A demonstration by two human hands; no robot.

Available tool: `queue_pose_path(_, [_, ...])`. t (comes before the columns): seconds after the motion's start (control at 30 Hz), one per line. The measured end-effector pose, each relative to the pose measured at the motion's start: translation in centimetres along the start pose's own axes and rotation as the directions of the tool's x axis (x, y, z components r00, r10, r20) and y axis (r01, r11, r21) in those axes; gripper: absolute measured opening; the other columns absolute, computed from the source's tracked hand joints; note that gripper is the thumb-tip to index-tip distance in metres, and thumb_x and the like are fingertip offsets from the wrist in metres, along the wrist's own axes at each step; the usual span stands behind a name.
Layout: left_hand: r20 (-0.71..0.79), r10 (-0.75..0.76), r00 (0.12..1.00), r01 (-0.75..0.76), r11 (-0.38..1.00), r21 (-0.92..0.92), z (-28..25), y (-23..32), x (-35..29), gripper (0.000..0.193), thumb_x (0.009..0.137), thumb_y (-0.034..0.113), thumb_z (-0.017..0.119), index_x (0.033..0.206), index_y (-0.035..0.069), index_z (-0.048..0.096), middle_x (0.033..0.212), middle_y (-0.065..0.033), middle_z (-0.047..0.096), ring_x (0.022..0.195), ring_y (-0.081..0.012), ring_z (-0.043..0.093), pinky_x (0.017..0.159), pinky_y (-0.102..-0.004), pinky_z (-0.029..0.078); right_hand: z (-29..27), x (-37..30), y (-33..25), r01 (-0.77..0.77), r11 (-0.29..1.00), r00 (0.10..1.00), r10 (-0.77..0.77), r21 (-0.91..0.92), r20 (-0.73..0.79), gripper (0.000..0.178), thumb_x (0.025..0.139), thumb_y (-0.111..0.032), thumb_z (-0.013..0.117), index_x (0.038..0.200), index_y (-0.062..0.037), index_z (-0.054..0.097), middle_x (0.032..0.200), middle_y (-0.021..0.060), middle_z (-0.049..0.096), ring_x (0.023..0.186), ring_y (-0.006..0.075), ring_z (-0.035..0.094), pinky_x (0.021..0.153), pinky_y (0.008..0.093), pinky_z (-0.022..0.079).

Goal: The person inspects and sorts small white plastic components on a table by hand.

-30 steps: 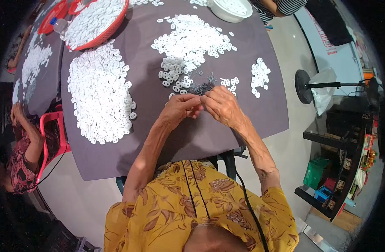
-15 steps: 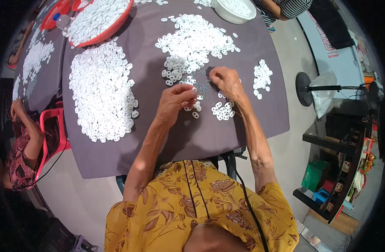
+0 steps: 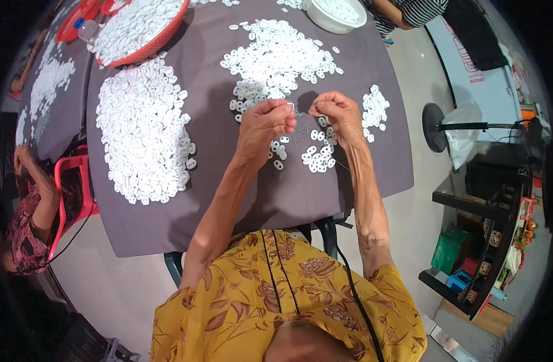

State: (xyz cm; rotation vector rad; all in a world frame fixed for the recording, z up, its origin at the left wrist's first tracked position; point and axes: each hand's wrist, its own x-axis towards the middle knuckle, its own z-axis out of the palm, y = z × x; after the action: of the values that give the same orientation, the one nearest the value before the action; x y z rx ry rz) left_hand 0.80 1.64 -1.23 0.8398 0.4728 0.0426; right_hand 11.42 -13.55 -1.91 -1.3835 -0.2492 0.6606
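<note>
Raised over the table, my left hand pinches a small white oval piece at its fingertips. Close to its right, my right hand has thumb and forefinger pressed together; whatever lies between them is too small to make out. Below and between the hands lie thin grey metal pins, partly hidden by my fingers. A loose cluster of white oval two-holed pieces rests under my right wrist, and a few more lie beside my left wrist. Beyond both hands spreads a larger heap of these pieces.
A broad pile of white pieces covers the table's left side; a smaller pile lies right. Red basket, white bowl and plastic bottle stand at the back. Other people sit at left and far right.
Both hands have moved up and away from me, and their fingertips are nearer each other. The white piece has risen with my left hand.
</note>
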Motion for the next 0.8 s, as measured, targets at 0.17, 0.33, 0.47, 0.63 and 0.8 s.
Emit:
queue_pose_path(0.17, [-0.001, -0.007, 1.0, 0.007, 1.0, -0.01, 1.0, 0.2, 0.4, 0.019, 0.077, 0.012, 0.063, 0.088, -0.002, 0.057, 0.077, -0.0062, 0.059, 0.067, -0.0123, 0.057, 0.061, -0.0234, 0.048, 0.5, -0.5, -0.6, -0.011, 0.998, 0.999, 0.008, -0.058, -0.047, 0.006, 0.076, 0.0, 0.058, 0.082, 0.0018, 0.059, 0.077, 0.0075, 0.06, 0.07, 0.0152, 0.059, 0.07, 0.0279, 0.048])
queue_pose_path(0.33, [-0.009, 0.097, 0.995, -0.097, 0.995, -0.017, 1.4, -0.2, 0.5, 0.018, 0.076, 0.009, 0.063, 0.088, -0.003, 0.057, 0.081, -0.0078, 0.061, 0.07, -0.0132, 0.059, 0.064, -0.0236, 0.048, 1.5, -1.3, -1.4, 0.088, 0.995, 0.996, -0.087, 0.046, -0.018, 0.006, 0.076, 0.0, 0.059, 0.082, 0.0019, 0.059, 0.076, 0.007, 0.06, 0.069, 0.0148, 0.058, 0.07, 0.0275, 0.047])
queue_pose_path(0.47, [0.033, 0.112, 0.993, -0.112, 0.994, -0.005, 2.3, -0.2, -0.2, 0.018, 0.075, 0.008, 0.063, 0.089, -0.003, 0.057, 0.084, -0.0091, 0.062, 0.073, -0.0145, 0.06, 0.066, -0.0241, 0.048, 2.8, -1.9, -2.1, 0.143, 0.988, 0.989, -0.14, 0.058, -0.055, 0.008, 0.077, -0.001, 0.06, 0.084, 0.0024, 0.061, 0.075, 0.006, 0.061, 0.066, 0.0129, 0.059, 0.067, 0.0242, 0.046])
queue_pose_path(0.63, [0.005, 0.072, 0.997, -0.071, 0.996, -0.058, 2.6, 0.5, -0.8, 0.018, 0.078, 0.007, 0.06, 0.091, -0.004, 0.056, 0.083, -0.0105, 0.061, 0.075, -0.0158, 0.061, 0.066, -0.0252, 0.049, 3.2, -2.5, -2.6, 0.159, 0.987, 0.986, -0.157, 0.028, -0.055, 0.007, 0.077, 0.0, 0.058, 0.084, 0.0021, 0.06, 0.077, 0.0063, 0.06, 0.069, 0.0128, 0.057, 0.069, 0.0248, 0.045])
queue_pose_path(0.8, [0.062, 0.062, 0.996, -0.049, 0.981, -0.187, 2.9, 0.6, -1.2, 0.015, 0.079, 0.007, 0.06, 0.09, -0.004, 0.056, 0.081, -0.0097, 0.061, 0.072, -0.0152, 0.06, 0.066, -0.0266, 0.049, 3.6, -3.1, -3.2, 0.204, 0.977, 0.977, -0.199, 0.064, -0.079, 0.007, 0.078, 0.001, 0.056, 0.084, 0.0023, 0.057, 0.08, 0.0073, 0.058, 0.073, 0.0135, 0.055, 0.071, 0.026, 0.045])
